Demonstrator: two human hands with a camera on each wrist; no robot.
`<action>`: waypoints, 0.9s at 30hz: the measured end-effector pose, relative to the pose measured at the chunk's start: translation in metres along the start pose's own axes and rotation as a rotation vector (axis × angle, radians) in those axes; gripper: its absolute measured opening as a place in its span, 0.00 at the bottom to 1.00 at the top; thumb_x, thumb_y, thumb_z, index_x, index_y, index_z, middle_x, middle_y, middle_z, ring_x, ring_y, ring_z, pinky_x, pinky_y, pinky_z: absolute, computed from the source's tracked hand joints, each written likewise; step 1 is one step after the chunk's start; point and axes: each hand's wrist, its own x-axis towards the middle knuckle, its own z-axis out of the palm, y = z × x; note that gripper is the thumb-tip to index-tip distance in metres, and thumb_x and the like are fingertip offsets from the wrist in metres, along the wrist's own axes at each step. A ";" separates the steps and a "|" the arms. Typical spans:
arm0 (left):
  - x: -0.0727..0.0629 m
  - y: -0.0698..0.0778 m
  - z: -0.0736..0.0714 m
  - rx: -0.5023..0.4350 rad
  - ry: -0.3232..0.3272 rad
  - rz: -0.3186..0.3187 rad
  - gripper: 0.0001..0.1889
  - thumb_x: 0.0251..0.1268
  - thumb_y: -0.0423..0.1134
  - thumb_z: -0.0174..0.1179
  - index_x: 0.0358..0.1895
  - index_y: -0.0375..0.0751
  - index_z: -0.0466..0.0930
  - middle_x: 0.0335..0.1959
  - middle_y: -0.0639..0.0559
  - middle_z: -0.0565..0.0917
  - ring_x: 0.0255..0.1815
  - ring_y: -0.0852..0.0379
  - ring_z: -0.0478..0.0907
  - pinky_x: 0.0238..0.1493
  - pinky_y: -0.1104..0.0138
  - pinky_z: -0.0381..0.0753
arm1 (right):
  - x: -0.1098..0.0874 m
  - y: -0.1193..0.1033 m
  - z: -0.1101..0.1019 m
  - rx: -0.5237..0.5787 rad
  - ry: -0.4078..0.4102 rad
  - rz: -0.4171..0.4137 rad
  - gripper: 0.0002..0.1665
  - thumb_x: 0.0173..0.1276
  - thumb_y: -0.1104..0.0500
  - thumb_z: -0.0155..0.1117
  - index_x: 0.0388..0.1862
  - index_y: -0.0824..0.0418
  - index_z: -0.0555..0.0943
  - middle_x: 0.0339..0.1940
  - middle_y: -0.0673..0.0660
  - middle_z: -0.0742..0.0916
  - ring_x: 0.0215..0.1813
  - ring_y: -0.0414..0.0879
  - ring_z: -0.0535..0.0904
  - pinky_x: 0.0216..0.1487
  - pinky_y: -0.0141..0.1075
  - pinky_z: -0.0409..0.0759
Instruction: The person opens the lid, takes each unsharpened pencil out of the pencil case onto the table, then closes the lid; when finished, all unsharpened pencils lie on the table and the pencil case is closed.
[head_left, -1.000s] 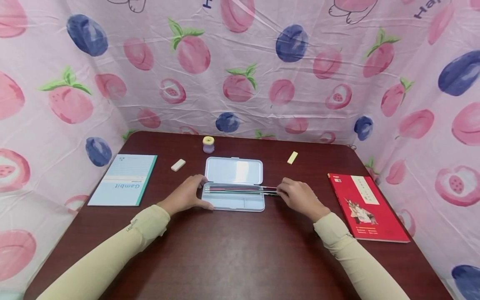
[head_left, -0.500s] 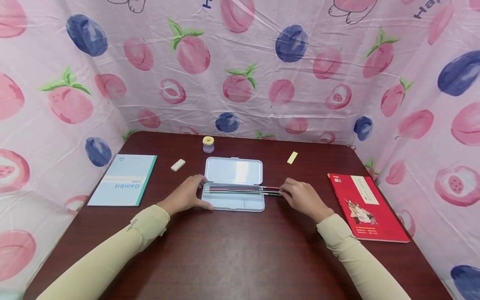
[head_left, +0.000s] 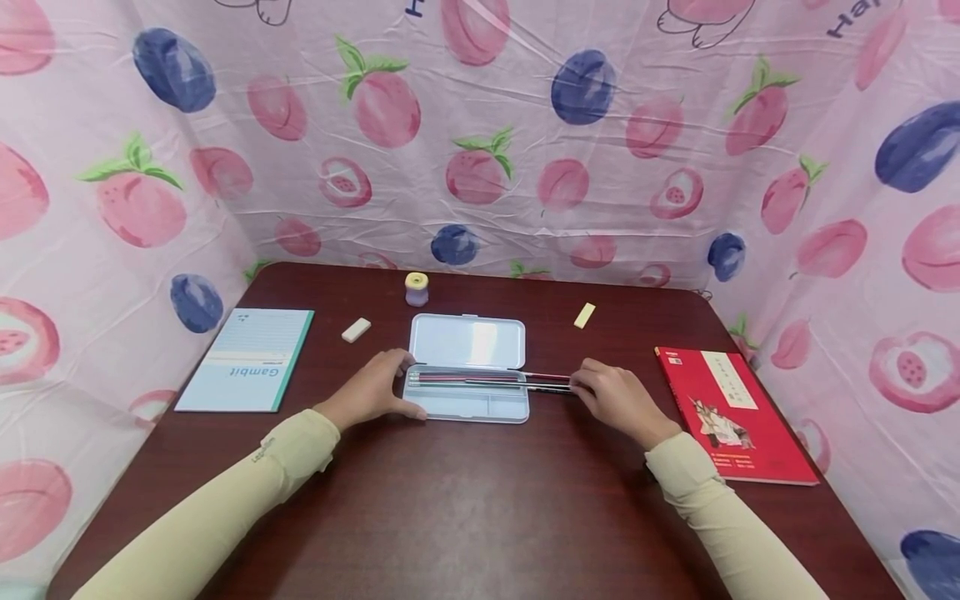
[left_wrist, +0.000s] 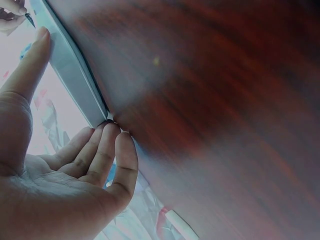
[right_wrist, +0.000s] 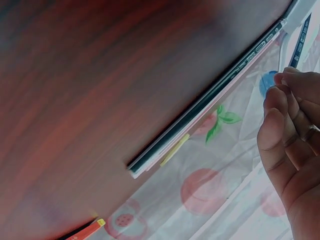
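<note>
- Head view: the open pencil case (head_left: 450, 406) lies at the centre of the frame, pencils (head_left: 450, 379) in its upper compartment and jutting past its right end.
- The left hand (head_left: 371, 390), left of centre, grips the case's left end, thumb at the lower edge and fingers at the upper left.
- The right hand (head_left: 613, 402), right of centre, has its fingers bent together at the pencils' right ends.
- A notebook (head_left: 243, 360) lies at the left, a red book (head_left: 731, 412) at the right; above the case are a white eraser (head_left: 356, 330), a small jar (head_left: 417, 289) and a yellow strip (head_left: 585, 315).
- Left wrist view: the thumb lies along the case's side at upper left, the fingers curled at its end near the left-centre.
- Right wrist view: at the right edge, thumb and fingertips pinch a dark pencil (right_wrist: 301, 45); other pencils run diagonally from upper right to lower left, over the table (right_wrist: 100, 100).
</note>
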 end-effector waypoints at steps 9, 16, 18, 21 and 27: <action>-0.001 0.000 -0.001 -0.006 0.001 0.004 0.49 0.47 0.54 0.87 0.68 0.34 0.72 0.59 0.41 0.80 0.60 0.46 0.75 0.68 0.51 0.80 | -0.007 0.005 -0.004 0.016 0.005 0.001 0.12 0.61 0.63 0.83 0.43 0.59 0.91 0.36 0.52 0.87 0.37 0.45 0.88 0.44 0.44 0.91; -0.001 0.000 -0.001 -0.006 0.000 0.004 0.48 0.47 0.54 0.87 0.68 0.34 0.72 0.59 0.41 0.80 0.60 0.46 0.75 0.68 0.50 0.80 | -0.014 0.011 -0.005 0.001 0.015 -0.014 0.11 0.61 0.63 0.83 0.42 0.58 0.91 0.37 0.51 0.88 0.38 0.45 0.88 0.44 0.44 0.91; 0.000 0.000 -0.001 -0.006 -0.001 0.004 0.48 0.47 0.54 0.87 0.68 0.34 0.72 0.59 0.41 0.80 0.60 0.46 0.75 0.69 0.50 0.80 | -0.016 0.012 -0.005 -0.001 0.014 -0.008 0.12 0.60 0.63 0.83 0.42 0.58 0.91 0.37 0.51 0.88 0.38 0.45 0.88 0.44 0.44 0.91; -0.001 0.000 -0.001 -0.008 -0.002 0.004 0.49 0.47 0.54 0.87 0.69 0.34 0.72 0.59 0.41 0.80 0.60 0.46 0.75 0.69 0.50 0.80 | -0.019 0.015 -0.006 -0.004 0.004 0.004 0.12 0.60 0.63 0.83 0.42 0.58 0.91 0.37 0.51 0.88 0.38 0.45 0.88 0.45 0.44 0.91; 0.000 0.000 0.000 -0.002 0.002 0.009 0.49 0.46 0.54 0.87 0.68 0.34 0.72 0.59 0.41 0.80 0.60 0.46 0.75 0.69 0.50 0.80 | -0.024 0.019 -0.008 0.012 -0.019 0.026 0.12 0.61 0.63 0.83 0.43 0.57 0.91 0.38 0.51 0.88 0.40 0.46 0.88 0.46 0.46 0.91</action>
